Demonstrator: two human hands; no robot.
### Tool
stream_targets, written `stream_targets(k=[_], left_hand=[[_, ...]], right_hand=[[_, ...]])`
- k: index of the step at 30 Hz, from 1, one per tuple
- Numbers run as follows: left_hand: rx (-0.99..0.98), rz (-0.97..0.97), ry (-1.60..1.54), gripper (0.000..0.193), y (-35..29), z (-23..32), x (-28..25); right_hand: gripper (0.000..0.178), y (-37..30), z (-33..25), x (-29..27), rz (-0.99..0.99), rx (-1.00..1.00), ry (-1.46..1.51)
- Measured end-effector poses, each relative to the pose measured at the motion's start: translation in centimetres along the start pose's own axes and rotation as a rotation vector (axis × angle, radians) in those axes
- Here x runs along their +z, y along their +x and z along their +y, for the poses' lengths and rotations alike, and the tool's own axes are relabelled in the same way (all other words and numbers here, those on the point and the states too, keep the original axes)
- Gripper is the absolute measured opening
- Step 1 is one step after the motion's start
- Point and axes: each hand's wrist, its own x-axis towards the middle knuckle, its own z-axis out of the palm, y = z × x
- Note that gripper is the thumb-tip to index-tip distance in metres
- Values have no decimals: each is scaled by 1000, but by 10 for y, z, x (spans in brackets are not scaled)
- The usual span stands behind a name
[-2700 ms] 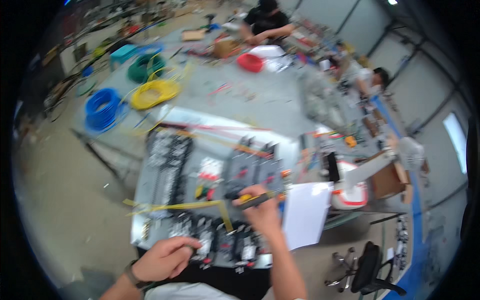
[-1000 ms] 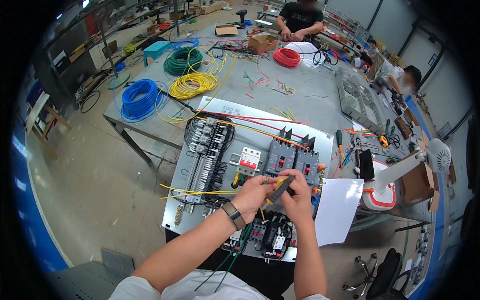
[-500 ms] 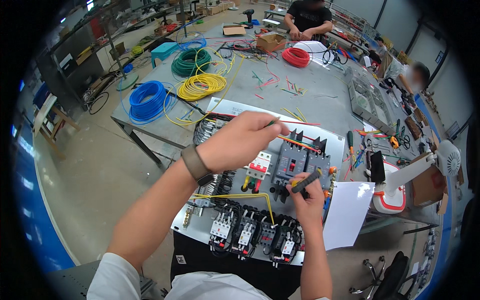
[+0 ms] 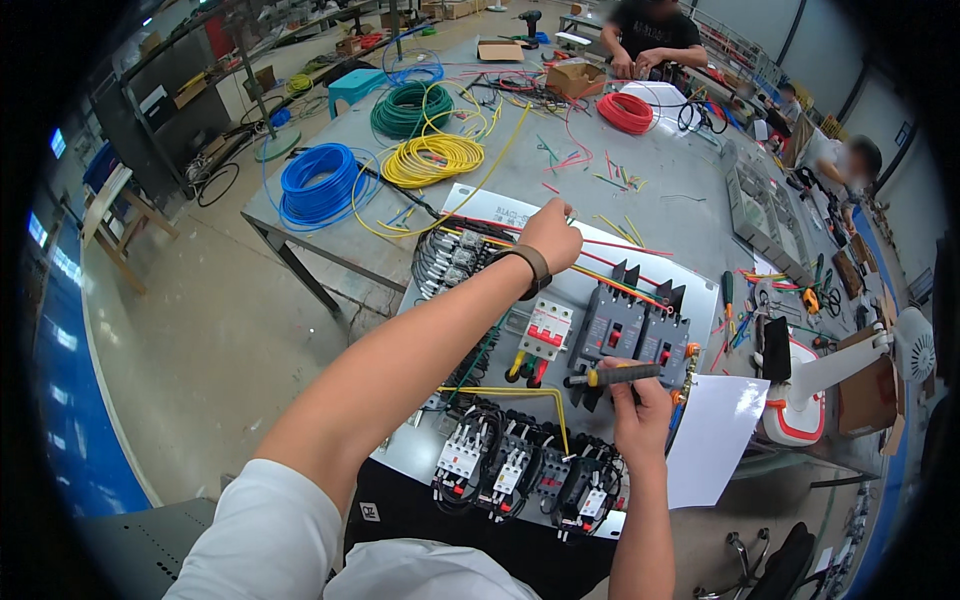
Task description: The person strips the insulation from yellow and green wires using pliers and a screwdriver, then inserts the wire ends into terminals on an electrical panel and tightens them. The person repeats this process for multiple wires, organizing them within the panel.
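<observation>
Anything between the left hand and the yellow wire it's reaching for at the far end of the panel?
Nothing visible. The left hand is already at the yellow wire by the panel top edge. The right hand holds a screwdriver lower down.

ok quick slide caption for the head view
Left hand reaches over a grey control panel to yellow wires while the right hand holds a screwdriver.

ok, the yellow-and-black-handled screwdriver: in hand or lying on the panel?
In hand. The right hand grips the yellow-and-black-handled screwdriver roughly level over the grey metal wiring panel, near the black breakers.
</observation>
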Motion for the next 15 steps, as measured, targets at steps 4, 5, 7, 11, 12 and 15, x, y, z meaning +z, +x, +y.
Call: stream_targets(k=[4, 5, 7, 11, 12, 15], left_hand=[[76, -64, 102, 44, -12, -1, -2], [98, -79, 139, 44, -10, -4, -5], [131, -75, 199, 43, -11, -10, -10], [177, -27, 80, 36, -17, -14, -23], [216, 9, 27, 33, -22, -10, -28], [106, 146, -435, 22, -63, 19, -52]], right_hand=[[16, -3, 4, 8, 26, -1, 74], [15, -1, 3, 11, 47, -32, 84], [15, -2, 2, 14, 42, -61, 27], [17, -3, 3, 17, 97, -95, -39], [17, -3, 5, 15, 113, -104, -56], [21, -7, 0, 11, 148, 73, 1]])
